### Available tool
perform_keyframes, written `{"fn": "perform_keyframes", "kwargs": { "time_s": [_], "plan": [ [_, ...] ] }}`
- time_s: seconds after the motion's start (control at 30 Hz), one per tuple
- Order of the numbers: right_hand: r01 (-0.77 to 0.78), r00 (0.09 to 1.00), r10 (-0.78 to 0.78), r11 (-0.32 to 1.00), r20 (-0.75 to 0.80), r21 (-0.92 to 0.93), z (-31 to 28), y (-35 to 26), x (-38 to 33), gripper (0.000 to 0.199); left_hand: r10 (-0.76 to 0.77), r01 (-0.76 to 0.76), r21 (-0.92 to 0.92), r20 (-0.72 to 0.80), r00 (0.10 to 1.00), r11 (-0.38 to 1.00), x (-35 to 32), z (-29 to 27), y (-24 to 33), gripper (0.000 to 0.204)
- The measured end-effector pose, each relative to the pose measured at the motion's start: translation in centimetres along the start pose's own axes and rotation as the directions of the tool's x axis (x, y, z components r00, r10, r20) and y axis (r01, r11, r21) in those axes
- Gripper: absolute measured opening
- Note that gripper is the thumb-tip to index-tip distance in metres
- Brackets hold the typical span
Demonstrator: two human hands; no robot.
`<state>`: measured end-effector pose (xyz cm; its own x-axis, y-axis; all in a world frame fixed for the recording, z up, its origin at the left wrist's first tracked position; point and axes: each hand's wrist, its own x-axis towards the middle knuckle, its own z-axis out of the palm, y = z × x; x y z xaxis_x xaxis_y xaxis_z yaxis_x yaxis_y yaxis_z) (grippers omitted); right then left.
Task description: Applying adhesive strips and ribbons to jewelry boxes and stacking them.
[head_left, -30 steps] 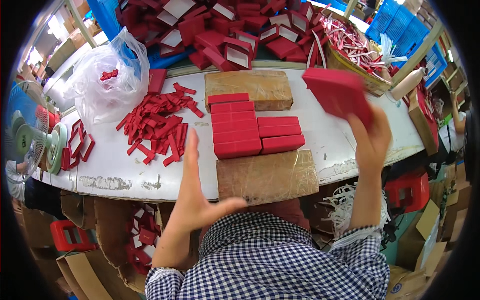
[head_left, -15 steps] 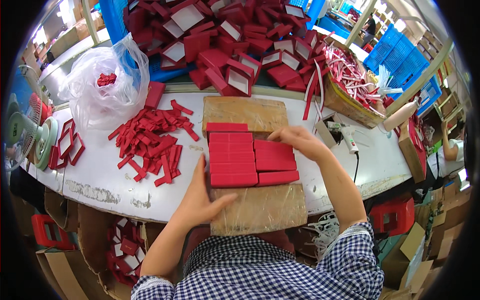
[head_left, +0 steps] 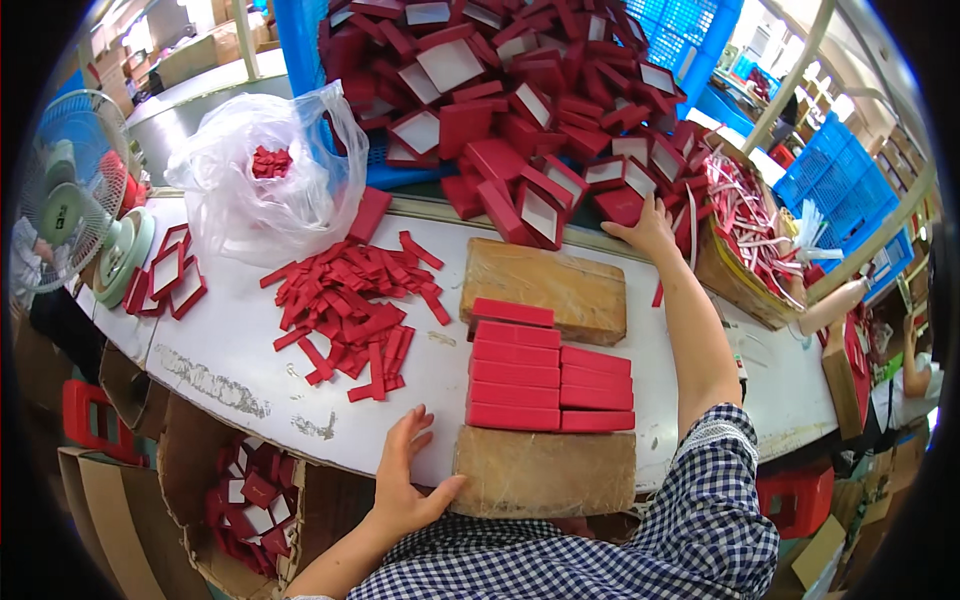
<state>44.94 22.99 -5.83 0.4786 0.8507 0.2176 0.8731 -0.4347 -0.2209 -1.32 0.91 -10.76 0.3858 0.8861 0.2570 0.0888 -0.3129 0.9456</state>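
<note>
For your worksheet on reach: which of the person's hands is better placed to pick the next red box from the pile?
Probably the right hand: it already touches the pile of red boxes, while the left hand rests flat on the table edge.

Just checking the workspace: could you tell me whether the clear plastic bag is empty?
No, the clear plastic bag holds a small cluster of red pieces inside.

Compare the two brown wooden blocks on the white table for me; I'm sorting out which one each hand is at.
The near brown wooden block lies at the table's front edge, with the left hand resting against its left end. The far brown wooden block lies beyond the rows of closed red boxes, and neither hand touches it. The right hand reaches past it to the heap of open red boxes. Both are flat, rectangular and bracket the rows.
</note>
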Motion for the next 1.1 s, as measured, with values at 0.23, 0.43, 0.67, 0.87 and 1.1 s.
{"fn": "perform_keyframes", "kwargs": {
  "time_s": [0.23,0.43,0.67,0.87,1.1],
  "plan": [
    [0.074,0.984,-0.069,0.997,-0.164,0.025,3.9,1.6,1.4,0.087,-0.006,0.006,0.076,0.0,1.0,0.997,-0.1,-0.4,0.2,0.086],
    [0.233,0.965,-0.183,0.928,-0.19,0.291,1.0,1.6,-1.0,0.069,0.01,-0.009,0.062,-0.013,1.0,0.998,-0.1,-0.6,0.6,0.083],
    [0.578,0.813,-0.56,0.749,-0.158,0.324,-1.2,3.4,-6.5,0.044,0.002,-0.004,0.025,0.065,0.998,1.0,0.0,-0.3,0.3,0.082],
    [0.783,0.618,-0.632,0.547,-0.467,0.296,-9.5,-1.8,-12.5,0.041,-0.155,0.072,-0.442,-0.153,0.976,0.894,-0.3,-1.0,0.6,0.057],
    [0.868,0.365,-0.824,0.133,-0.433,0.479,-13.4,-6.1,-22.5,0.04,-0.013,0.407,-0.75,0.47,0.883,0.521,3.6,1.2,7.8,0.057]
  ]
}}
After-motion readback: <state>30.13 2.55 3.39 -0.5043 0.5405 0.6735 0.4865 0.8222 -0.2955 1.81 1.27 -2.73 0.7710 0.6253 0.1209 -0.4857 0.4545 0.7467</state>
